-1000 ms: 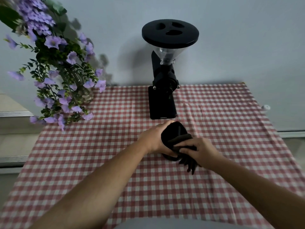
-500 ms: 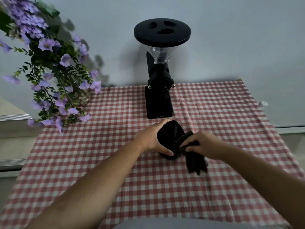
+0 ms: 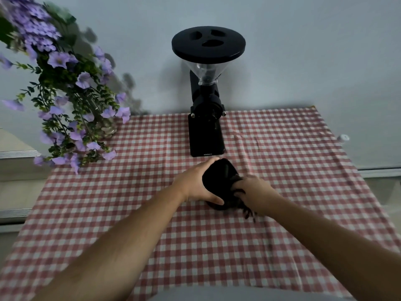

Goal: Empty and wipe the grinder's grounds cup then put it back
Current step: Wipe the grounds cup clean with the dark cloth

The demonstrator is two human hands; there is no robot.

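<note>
1. Checked red-and-white tablecloth (image 3: 282, 159) covers the whole table against a plain pale wall. It's creased just right of the grinder (image 3: 206, 118), so anything sliding across could bunch it up and tug whatever stands on it.

2. Big purple flower bunch (image 3: 65, 94) hangs well to the left of the grinder, clear of the action. I'd only worry if an elbow swings wide.

3. That grinder is tall, with a wide black hopper lid on a narrow base, so it looks top-heavy to me. The hands work right in front of it, so a shove forward could knock it.

4. Left hand (image 3: 195, 185) wraps around the black grounds cup (image 3: 217, 177), fingers curled over the far rim, thumb under the near side. The cup sits tilted, just in front of the grinder's base. Loosen that hold mid-wipe and it rolls away.

5. Right hand (image 3: 256, 192) is bunched around a dark cloth (image 3: 245, 208), pushing it against the cup's right side. The fringe dangles below the hand. Leftover grounds could spill onto the tablecloth, and I can't tell if the cup is fully empty.
</note>
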